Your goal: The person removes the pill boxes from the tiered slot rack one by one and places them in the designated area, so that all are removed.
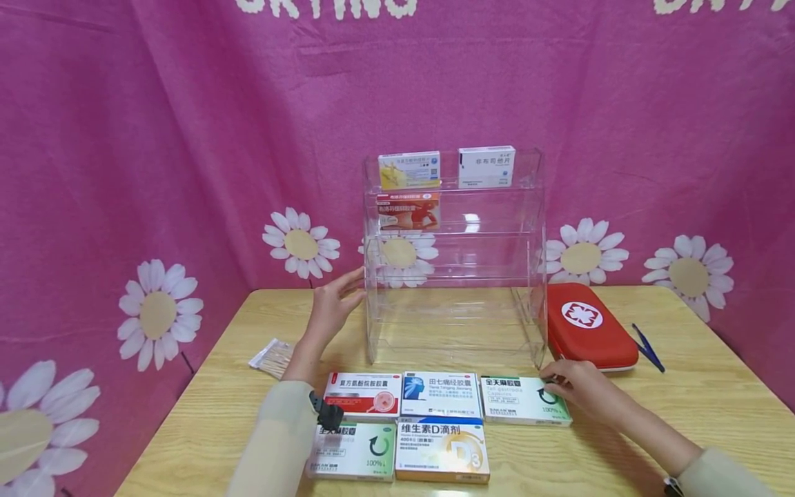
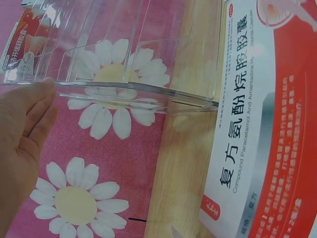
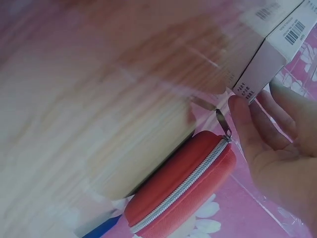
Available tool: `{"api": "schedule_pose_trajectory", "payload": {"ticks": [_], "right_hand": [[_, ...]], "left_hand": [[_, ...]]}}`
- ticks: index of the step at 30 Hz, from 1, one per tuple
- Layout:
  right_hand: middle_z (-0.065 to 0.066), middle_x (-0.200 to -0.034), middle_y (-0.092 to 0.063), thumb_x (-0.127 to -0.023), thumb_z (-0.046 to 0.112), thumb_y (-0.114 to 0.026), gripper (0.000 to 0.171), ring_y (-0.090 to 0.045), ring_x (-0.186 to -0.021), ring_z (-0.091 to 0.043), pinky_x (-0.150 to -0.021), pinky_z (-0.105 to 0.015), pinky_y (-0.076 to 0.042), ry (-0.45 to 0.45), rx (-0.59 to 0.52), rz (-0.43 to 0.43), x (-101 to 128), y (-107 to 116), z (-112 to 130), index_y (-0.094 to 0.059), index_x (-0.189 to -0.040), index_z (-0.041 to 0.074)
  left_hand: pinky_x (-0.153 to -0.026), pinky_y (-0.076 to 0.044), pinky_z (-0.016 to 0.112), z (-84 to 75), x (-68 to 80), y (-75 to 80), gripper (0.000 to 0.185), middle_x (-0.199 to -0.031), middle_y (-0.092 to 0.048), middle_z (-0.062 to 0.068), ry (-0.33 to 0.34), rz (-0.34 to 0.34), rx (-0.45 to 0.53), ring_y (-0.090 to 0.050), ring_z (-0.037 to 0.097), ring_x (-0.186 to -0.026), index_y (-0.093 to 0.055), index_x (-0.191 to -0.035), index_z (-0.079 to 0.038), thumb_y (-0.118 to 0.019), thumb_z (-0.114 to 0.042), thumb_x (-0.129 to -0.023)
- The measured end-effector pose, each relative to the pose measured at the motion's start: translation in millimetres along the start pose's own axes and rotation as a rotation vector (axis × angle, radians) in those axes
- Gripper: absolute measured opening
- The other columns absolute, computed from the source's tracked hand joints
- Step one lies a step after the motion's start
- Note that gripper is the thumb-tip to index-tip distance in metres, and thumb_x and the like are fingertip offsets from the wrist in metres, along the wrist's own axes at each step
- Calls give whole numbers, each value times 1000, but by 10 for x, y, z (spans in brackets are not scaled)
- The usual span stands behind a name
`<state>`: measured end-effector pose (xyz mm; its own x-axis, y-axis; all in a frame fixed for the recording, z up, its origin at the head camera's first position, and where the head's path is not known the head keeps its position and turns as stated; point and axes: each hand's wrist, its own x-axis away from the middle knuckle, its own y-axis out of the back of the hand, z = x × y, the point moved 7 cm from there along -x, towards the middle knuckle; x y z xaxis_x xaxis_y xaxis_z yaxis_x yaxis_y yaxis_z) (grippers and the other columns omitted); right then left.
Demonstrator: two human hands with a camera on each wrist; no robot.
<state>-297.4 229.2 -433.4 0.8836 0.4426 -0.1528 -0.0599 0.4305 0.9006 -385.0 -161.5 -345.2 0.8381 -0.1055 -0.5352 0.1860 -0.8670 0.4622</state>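
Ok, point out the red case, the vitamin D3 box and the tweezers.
red case point(image 1: 590, 324), head view, white emblem side.
vitamin D3 box point(image 1: 442, 449), head view, top face.
tweezers point(image 1: 648, 348), head view, mid-length.

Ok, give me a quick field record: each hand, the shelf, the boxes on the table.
left hand: straight fingers touching left edge of clear shelf
right hand: fingers on green-white box, front row right
shelf contents: yellow box, white box on top tier; red box below
table: five boxes; red pouch right of shelf
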Motion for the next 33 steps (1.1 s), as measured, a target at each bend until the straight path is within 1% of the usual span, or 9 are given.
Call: {"api": "schedule_pose_trajectory", "payload": {"ticks": [5, 11, 12, 16, 18, 20, 23, 28, 33], "right_hand": [[-1, -91, -74, -79, 10, -79, 24, -60, -76, -5, -69, -20, -61, -24, 6, -38, 16, 32, 4, -74, -102, 5], [-1, -92, -72, -78, 13, -80, 26, -61, -79, -8, -70, -27, -64, -24, -8, -147, 13, 162, 96, -72, -103, 7], [0, -91, -71, -78, 13, -80, 27, -59, -78, -8, -68, -25, -63, -19, -6, -167, 4, 191, 121, -72, -103, 7], [-1, -88, -69, -74, 10, -83, 32, -57, -73, -11, -62, -22, -60, 57, 34, -288, -68, 322, 257, -71, -104, 7], [-2, -87, -69, -73, 11, -84, 35, -58, -72, -13, -61, -24, -61, 106, 70, -348, -122, 386, 324, -70, -105, 6], [-6, -90, -70, -72, 10, -84, 37, -60, -73, -15, -64, -31, -64, 147, 93, -395, -191, 448, 373, -70, -106, 5], [-12, -96, -71, -74, 10, -84, 38, -62, -73, -18, -66, -37, -64, 183, 105, -428, -310, 535, 440, -69, -108, 3], [-13, -99, -72, -74, 8, -83, 40, -63, -71, -19, -63, -35, -63, 236, 88, -499, -523, 690, 563, -68, -110, 2], [-15, -102, -71, -75, 5, -81, 41, -70, -81, -28, -68, -42, -64, 295, 65, -567, -752, 830, 703, -67, -114, 1]], "left_hand": [[-96, -57, 36, -1, 4, -7, 45, -124, -66, 20, 13, 5, 2, -67, 34, -112, -60, -130, 1, -70, 2, -86], [-97, -57, 36, 13, -10, -13, 45, -124, -67, 19, 18, 14, -5, -68, 33, -112, -60, -131, -1, -70, 0, -87], [-97, -57, 36, 17, -13, -10, 45, -124, -67, 19, 18, 12, -3, -68, 33, -112, -60, -131, -1, -70, 0, -87], [-96, -58, 37, 23, -13, -6, 45, -123, -67, 20, 3, 2, -4, -68, 34, -110, -61, -130, 1, -70, 2, -86], [-96, -58, 37, 26, -7, -5, 45, -122, -68, 21, 1, -2, 2, -69, 35, -109, -61, -129, 1, -70, 3, -85], [-95, -58, 37, 22, -8, -6, 46, -121, -68, 21, -2, -3, 1, -69, 36, -109, -61, -129, 2, -70, 3, -85], [-94, -58, 37, 23, -2, -9, 46, -120, -68, 21, 8, -1, 4, -69, 35, -108, -61, -129, 1, -71, 2, -84], [-94, -58, 37, 28, 2, -12, 45, -119, -69, 20, 17, -5, 5, -69, 34, -109, -62, -129, 0, -71, 2, -84], [-95, -58, 38, 40, 8, -7, 44, -119, -69, 20, 29, -9, 22, -69, 33, -109, -62, -128, -1, -71, 2, -85]]}}
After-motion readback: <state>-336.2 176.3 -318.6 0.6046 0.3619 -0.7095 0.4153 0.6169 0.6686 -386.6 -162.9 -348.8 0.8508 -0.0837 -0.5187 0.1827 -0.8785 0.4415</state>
